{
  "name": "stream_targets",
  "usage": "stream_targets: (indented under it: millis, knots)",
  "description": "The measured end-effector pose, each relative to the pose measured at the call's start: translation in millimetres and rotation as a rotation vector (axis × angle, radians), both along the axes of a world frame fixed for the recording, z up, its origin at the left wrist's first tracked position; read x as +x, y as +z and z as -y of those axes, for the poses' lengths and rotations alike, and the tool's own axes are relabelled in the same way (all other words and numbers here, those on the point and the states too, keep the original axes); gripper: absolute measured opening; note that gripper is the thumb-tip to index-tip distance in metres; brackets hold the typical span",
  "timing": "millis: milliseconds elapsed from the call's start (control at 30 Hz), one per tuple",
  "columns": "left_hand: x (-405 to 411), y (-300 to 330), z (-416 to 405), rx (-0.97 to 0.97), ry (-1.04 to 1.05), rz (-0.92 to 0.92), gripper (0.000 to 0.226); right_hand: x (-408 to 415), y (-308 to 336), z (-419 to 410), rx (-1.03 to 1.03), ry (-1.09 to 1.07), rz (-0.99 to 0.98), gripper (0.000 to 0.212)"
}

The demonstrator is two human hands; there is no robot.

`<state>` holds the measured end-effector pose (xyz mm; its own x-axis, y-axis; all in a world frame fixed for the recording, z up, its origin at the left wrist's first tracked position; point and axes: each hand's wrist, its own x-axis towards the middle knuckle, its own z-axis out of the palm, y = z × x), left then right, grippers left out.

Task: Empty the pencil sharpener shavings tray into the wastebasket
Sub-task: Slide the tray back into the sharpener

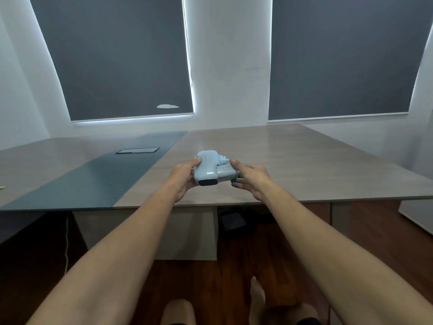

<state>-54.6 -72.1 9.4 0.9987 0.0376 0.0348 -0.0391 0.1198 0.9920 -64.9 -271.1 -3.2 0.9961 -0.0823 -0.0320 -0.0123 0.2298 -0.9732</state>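
Observation:
A pale blue pencil sharpener point(207, 168) with a dark window on its near face is held just above the wooden table point(293, 160), near the front edge. My left hand point(185, 177) grips its left side, thumb on top. My right hand point(250, 179) holds its right end, where a paler section point(226, 172) and a small crank fitting point(222, 159) stick out. Whether that paler section is the shavings tray is unclear. No wastebasket is in view.
A dark grey mat point(93, 177) with a flush cable hatch point(137, 150) covers the table's left part. Under the table stand a panel leg point(187, 231) and a dark object point(230, 220). A grey box edge point(419, 214) shows at the right. My bare feet point(256, 294) are on the wooden floor.

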Motion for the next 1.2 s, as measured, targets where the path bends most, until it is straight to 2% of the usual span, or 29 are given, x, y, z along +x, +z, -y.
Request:
stream_targets:
  millis: [100, 200, 400, 467, 600, 767, 1033, 1200]
  knots:
    - [2.8, -1.3, 3.5, 0.014, -0.011, 0.004, 0.033, -2.7, -0.3, 6.1, 0.029, -0.001, 0.001, 0.048]
    - [1.0, -5.0, 5.8, 0.021, -0.03, 0.015, 0.027, -3.7, -4.2, 11.2, 0.069, -0.01, -0.01, 0.042]
    - [-3.6, -8.4, 15.1, 0.012, -0.109, 0.041, 0.049, -3.5, -11.4, 0.0, 0.099, 0.046, -0.014, 0.046]
    - [-5.0, -6.3, 19.3, -0.001, -0.118, 0.05, 0.055, -4.1, -10.7, -5.5, 0.103, 0.058, -0.014, 0.049]
    - [-6.1, -2.8, 18.0, -0.016, -0.14, 0.058, 0.052, -5.1, -8.2, -8.0, 0.135, 0.088, -0.049, 0.075]
    - [-8.7, 0.7, 9.1, 0.008, -0.144, 0.068, 0.046, -6.3, -6.8, -9.4, 0.067, 0.14, -0.073, 0.077]
    - [-8.6, -8.8, -8.4, 0.03, 0.054, 0.069, 0.025, -4.6, -6.9, -20.7, -0.031, 0.155, -0.113, 0.073]
    - [4.6, -18.4, -31.4, 0.16, 0.393, 0.06, 0.052, 0.0, -15.6, -16.3, -0.053, 0.11, -0.127, 0.072]
